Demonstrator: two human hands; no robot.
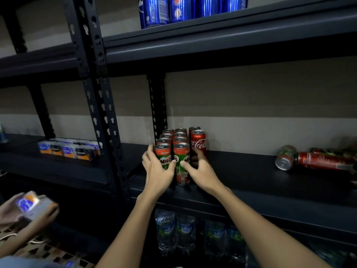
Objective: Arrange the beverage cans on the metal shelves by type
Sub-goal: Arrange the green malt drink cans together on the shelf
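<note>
Several green Milo cans (182,151) stand in two rows at the left end of the middle metal shelf (241,182). Two red Coca-Cola cans (198,141) stand upright right beside them. My left hand (157,171) wraps round the front left Milo can (163,153), thumb on its face. My right hand (202,169) reaches past the front right Milo can, fingers curved round the base of the front Coca-Cola can and thumb touching the Milo can. More red and green cans (309,158) lie on their sides at the shelf's right end.
Blue Pepsi cans (173,10) stand on the shelf above. Water bottles (185,233) fill the shelf below. Small orange and blue boxes (67,149) sit on the neighbouring left shelf. Another person's hands (25,209) hold a similar box at lower left.
</note>
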